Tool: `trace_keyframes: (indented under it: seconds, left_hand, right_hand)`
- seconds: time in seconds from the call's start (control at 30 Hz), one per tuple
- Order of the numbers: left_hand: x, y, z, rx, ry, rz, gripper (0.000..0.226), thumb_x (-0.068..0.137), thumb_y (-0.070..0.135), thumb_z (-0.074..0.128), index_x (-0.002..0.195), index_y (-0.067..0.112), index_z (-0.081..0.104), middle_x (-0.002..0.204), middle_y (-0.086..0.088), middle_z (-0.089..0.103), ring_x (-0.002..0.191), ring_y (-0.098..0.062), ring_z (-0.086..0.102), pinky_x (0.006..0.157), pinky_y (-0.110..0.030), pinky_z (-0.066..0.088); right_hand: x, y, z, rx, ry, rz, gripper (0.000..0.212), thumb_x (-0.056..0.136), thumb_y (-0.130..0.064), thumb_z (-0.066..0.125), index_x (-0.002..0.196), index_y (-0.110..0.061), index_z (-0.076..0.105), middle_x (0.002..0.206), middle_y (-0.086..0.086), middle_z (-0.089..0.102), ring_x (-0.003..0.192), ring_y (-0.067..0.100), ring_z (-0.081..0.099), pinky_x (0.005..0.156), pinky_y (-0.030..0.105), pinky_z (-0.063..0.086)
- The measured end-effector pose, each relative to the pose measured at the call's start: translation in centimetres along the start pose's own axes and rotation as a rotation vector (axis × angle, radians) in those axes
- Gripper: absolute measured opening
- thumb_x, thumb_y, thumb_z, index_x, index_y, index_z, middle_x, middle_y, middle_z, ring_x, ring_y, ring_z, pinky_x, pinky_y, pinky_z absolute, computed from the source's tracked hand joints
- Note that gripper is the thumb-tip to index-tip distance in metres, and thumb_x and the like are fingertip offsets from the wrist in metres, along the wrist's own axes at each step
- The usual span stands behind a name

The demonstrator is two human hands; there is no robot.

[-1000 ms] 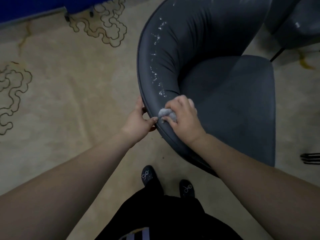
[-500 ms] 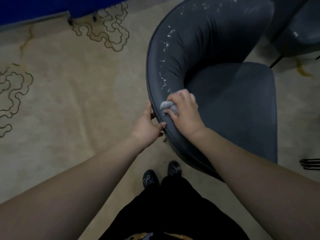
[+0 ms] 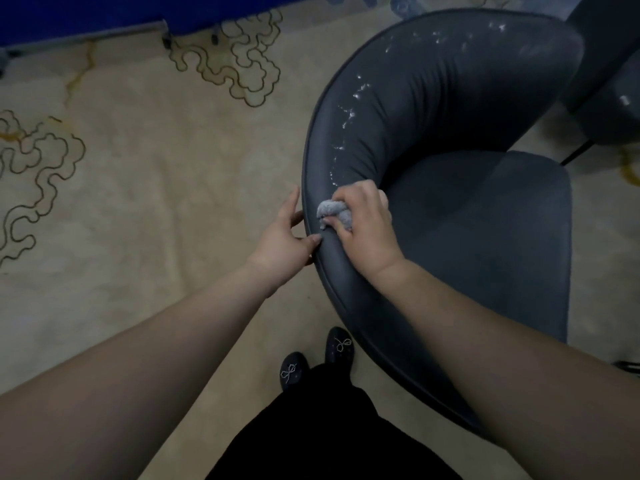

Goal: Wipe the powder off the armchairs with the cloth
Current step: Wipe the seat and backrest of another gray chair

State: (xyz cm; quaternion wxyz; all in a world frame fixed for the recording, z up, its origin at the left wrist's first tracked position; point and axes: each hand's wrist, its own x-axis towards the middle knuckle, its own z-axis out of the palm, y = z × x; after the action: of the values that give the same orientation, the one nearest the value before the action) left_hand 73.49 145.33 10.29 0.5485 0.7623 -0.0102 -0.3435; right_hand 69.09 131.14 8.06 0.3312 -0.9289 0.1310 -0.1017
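Observation:
A dark grey armchair (image 3: 450, 109) with a curved padded back fills the right half of the view. White powder (image 3: 349, 116) runs in specks along the top of its back, from just above my right hand up to the far right. My right hand (image 3: 363, 226) grips a balled-up grey cloth (image 3: 334, 213) and presses it on the chair's back rim. My left hand (image 3: 282, 239) rests against the outer side of the rim, thumb on the top edge, fingers loose.
Beige carpet (image 3: 156, 188) with dark wavy outlines lies to the left. A blue panel (image 3: 69, 15) stands at the top left. A second dark armchair (image 3: 609, 81) sits at the top right. My black shoes (image 3: 311, 362) stand close to the chair.
The cloth in my right hand has moved a little further up along the chair's rim toward the powder. My left hand followed along the outer edge, and my feet stepped to the right.

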Motion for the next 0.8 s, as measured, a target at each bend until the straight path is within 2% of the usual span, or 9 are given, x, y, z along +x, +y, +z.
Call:
trace_keyframes:
  seconds: [0.1,0.2,0.3,0.4,0.5,0.6,0.67,0.73,0.8]
  left_hand:
    - [0.4,0.3,0.1,0.028,-0.028,-0.003,0.084,0.09,0.008,0.063,0.148,0.048,0.016,0.138,0.009,0.048,0.106,-0.016,0.064,0.082,-0.039,0.058]
    - [0.6,0.4,0.3,0.061,-0.028,-0.001,0.088,0.089,0.004,0.062,0.148,0.048,0.014,0.125,0.013,0.052,0.104,-0.017,0.064,0.084,-0.039,0.057]
    - [0.8,0.1,0.4,0.035,-0.022,-0.014,0.09,0.089,0.0,0.061,0.15,0.045,0.012,0.134,0.01,0.051,0.106,-0.018,0.064,0.078,-0.033,0.058]
    - [0.8,-0.1,0.3,0.021,-0.013,-0.027,0.09,0.089,-0.002,0.059,0.15,0.045,0.012,0.137,0.01,0.046,0.094,-0.016,0.068,0.068,-0.027,0.056]
    - [0.8,-0.3,0.2,0.022,-0.026,-0.036,0.09,0.09,0.0,0.06,0.149,0.047,0.011,0.138,0.01,0.047,0.096,-0.016,0.067,0.071,-0.029,0.056]
    - [0.8,-0.4,0.3,0.016,-0.022,-0.026,0.091,0.09,-0.002,0.058,0.149,0.047,0.01,0.137,0.011,0.048,0.087,-0.01,0.068,0.07,-0.027,0.055]
    - [0.7,-0.4,0.5,0.031,-0.015,-0.025,0.09,0.09,-0.004,0.057,0.149,0.045,0.01,0.138,0.011,0.046,0.095,-0.012,0.067,0.071,-0.025,0.054]
    - [0.7,-0.5,0.6,0.06,0.006,-0.018,0.091,0.089,-0.003,0.058,0.149,0.044,0.009,0.138,0.012,0.043,0.113,-0.022,0.061,0.076,-0.025,0.054]
    - [0.7,-0.4,0.7,0.089,0.02,-0.006,0.091,0.089,-0.002,0.059,0.15,0.044,0.009,0.134,0.017,0.042,0.121,-0.027,0.056,0.087,-0.031,0.054]
  right_hand:
    - [-3.4,1.1,-0.6,0.063,0.015,-0.08,0.027,0.082,-0.021,0.066,0.099,-0.028,0.047,0.105,0.006,0.05,0.097,0.028,0.048,0.08,0.049,0.046]
    - [-5.5,2.0,-1.0,0.07,-0.01,-0.137,0.021,0.082,-0.037,0.057,0.098,-0.029,0.046,0.104,0.005,0.051,0.095,0.027,0.049,0.08,0.047,0.046]
    - [-0.7,1.1,-0.2,0.04,0.028,-0.118,0.023,0.081,-0.032,0.061,0.1,-0.024,0.051,0.105,0.008,0.052,0.096,0.029,0.049,0.08,0.046,0.047]
    - [4.0,0.3,0.7,-0.008,0.016,-0.057,0.026,0.08,-0.023,0.072,0.102,-0.017,0.06,0.109,0.008,0.051,0.102,0.03,0.046,0.085,0.049,0.045]
    - [2.3,1.0,0.4,0.043,0.025,-0.094,0.032,0.079,-0.02,0.072,0.102,-0.024,0.049,0.106,0.008,0.051,0.098,0.031,0.049,0.082,0.046,0.045]
    - [-2.0,1.9,-0.3,0.097,0.008,-0.107,0.024,0.081,-0.033,0.058,0.099,-0.031,0.043,0.103,0.004,0.051,0.094,0.027,0.05,0.084,0.045,0.045]
    - [-1.6,1.8,-0.2,0.063,-0.007,-0.127,0.022,0.08,-0.039,0.052,0.099,-0.031,0.044,0.102,0.004,0.051,0.094,0.027,0.05,0.084,0.044,0.046]
    - [2.1,0.7,-0.1,0.037,0.001,-0.127,0.024,0.081,-0.033,0.061,0.1,-0.025,0.05,0.104,0.008,0.052,0.097,0.031,0.05,0.083,0.046,0.046]
    - [6.0,-0.4,0.1,-0.024,-0.011,-0.098,0.025,0.082,-0.025,0.07,0.102,-0.017,0.059,0.11,0.008,0.051,0.104,0.031,0.046,0.086,0.046,0.043]
